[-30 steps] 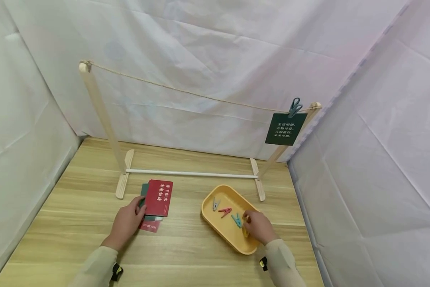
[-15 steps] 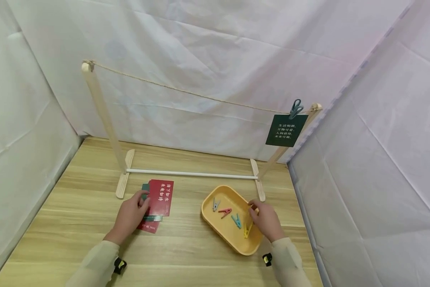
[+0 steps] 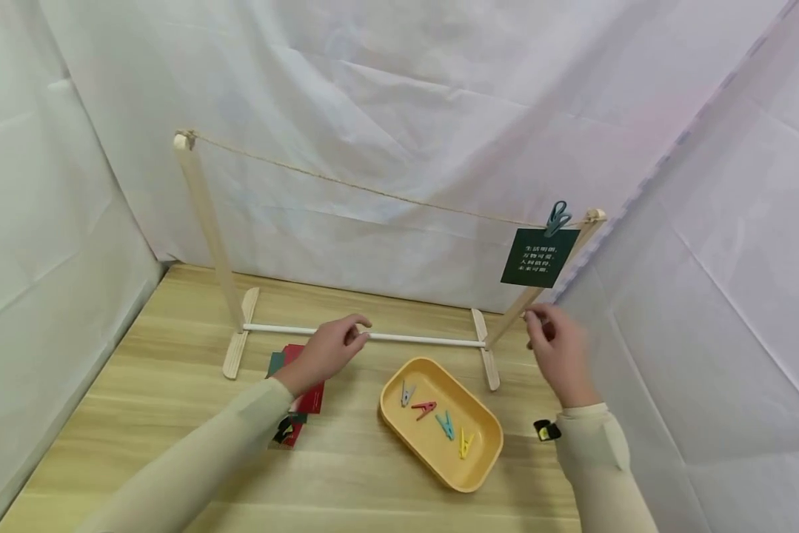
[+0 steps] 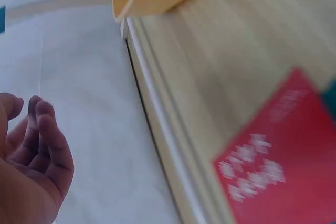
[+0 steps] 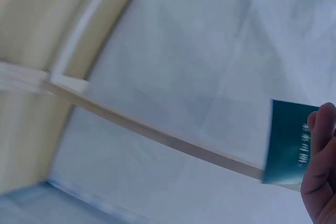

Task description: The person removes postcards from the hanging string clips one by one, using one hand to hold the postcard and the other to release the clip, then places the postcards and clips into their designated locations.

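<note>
A dark green card (image 3: 540, 257) with white characters hangs from the twine (image 3: 372, 190) at its right end, gripped by a dark teal clothespin (image 3: 557, 220). Below that card, beside the right wooden post, is my right hand (image 3: 562, 355), holding nothing, its fingers loosely bent. In the right wrist view the fingers (image 5: 320, 166) overlap part of the card. My left hand (image 3: 327, 349), also holding nothing, hovers in front of the white crossbar with fingers loosely curled. Its wrist and forearm partly hide a stack of red cards (image 3: 312, 400) and green cards (image 3: 275, 363) on the table.
A yellow tray (image 3: 399, 437) holds a grey clothespin (image 3: 407, 394), a red one, a blue one and a yellow one (image 3: 465, 444). Behind it stands a wooden frame with two posts and a white crossbar (image 3: 426, 340). White cloth walls enclose the table.
My left hand has left the card stack, moving right and forward. The right hand has risen out of the tray towards the hanging card, leaving the yellow clothespin inside.
</note>
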{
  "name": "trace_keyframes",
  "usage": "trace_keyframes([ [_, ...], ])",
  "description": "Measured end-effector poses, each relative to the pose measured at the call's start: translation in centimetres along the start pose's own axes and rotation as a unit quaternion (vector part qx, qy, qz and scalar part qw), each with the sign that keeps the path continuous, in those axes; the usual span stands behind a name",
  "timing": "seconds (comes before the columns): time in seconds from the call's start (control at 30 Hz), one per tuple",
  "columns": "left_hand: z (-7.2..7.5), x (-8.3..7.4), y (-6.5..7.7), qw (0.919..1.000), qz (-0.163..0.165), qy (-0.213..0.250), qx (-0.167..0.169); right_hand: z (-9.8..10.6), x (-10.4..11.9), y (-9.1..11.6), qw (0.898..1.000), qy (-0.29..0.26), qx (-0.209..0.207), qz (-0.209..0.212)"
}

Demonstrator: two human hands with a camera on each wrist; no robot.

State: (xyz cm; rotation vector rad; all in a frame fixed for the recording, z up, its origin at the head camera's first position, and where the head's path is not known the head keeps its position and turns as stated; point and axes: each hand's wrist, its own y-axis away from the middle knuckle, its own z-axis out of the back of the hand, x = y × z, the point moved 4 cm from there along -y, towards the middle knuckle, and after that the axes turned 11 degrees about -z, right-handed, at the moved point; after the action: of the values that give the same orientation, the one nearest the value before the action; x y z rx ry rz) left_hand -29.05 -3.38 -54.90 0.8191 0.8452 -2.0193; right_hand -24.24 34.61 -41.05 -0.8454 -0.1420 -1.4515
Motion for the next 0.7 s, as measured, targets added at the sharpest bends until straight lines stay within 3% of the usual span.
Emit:
trace_keyframes([
  [0.1,-1.1,-1.4,-2.6,0.9992,-0.028,-0.012,0.027,1.8,1.4,-1.7,1.000,-0.001,-0.021,0.012],
  [0.3,-2.4,-3.8,-6.9,0.9968,-0.071,-0.009,0.035,4.7,4.1,-4.2,0.996,0.001,-0.072,0.044],
  [0.7,-4.5,-6.4,-10.8,0.9939,-0.086,0.048,0.050,7.5,6.6,-6.8,0.987,-0.020,-0.144,0.072],
])
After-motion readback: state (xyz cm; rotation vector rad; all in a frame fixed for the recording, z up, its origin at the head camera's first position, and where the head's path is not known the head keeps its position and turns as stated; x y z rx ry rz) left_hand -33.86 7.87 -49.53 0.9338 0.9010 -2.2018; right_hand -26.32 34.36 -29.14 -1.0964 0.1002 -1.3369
